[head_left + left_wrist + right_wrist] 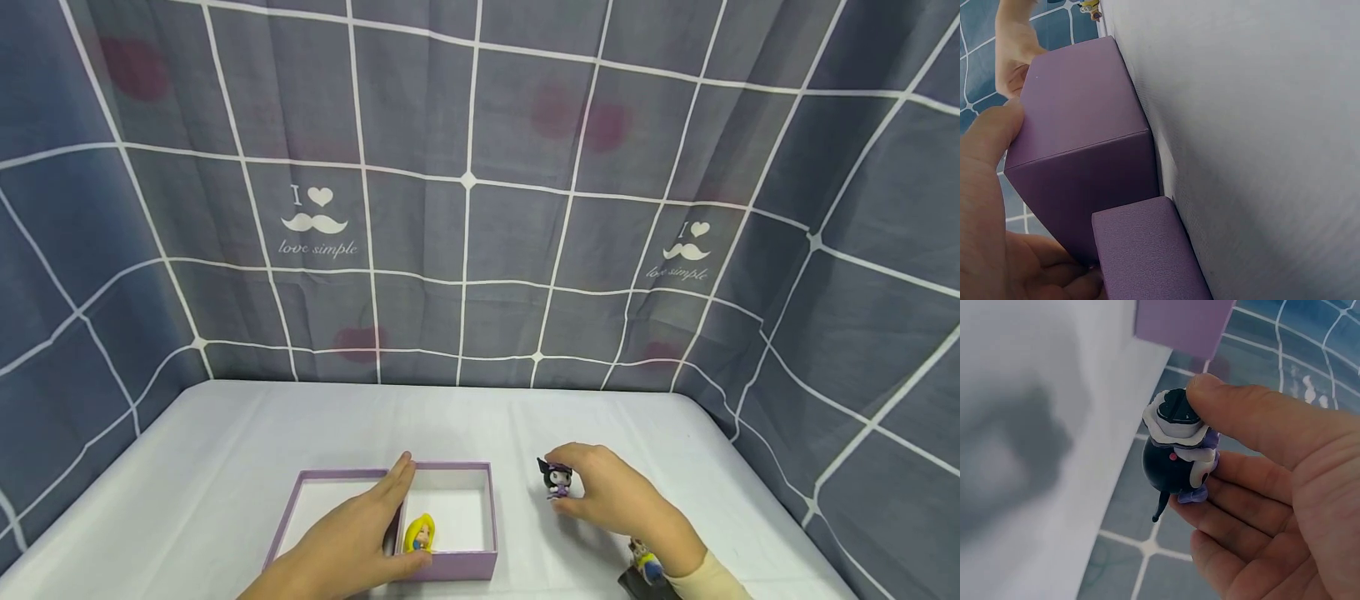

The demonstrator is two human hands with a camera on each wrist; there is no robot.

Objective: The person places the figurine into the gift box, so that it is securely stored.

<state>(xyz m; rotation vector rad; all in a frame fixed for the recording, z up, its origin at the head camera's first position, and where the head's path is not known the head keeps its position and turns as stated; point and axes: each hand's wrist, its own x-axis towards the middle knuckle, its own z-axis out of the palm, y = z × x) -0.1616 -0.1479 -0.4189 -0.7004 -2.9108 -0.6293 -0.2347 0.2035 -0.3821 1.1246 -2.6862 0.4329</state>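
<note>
Grey-blue gridded cloth [420,108] hangs behind a white surface [450,425]. At the right, the right grip [600,487] pinches a black-and-purple figurine [557,479] between thumb and fingers, apart from the purple box [465,568], whose near left corner holds a yellow-haired figurine [419,535]. The left grip [352,533] lies spread along that box, thumb against its near wall. Good handling here calls for a light, level pinch that spares the pointed ear, and for bracing the box without tipping it; the right forearm [675,542] wants care, since another figurine [647,562] shows partly hidden behind it. Head view gives the pinched figurine's front; only the right wrist view shows its dark underside. Left wrist view reveals that the neighbouring tray [326,497] has lower walls.
</note>
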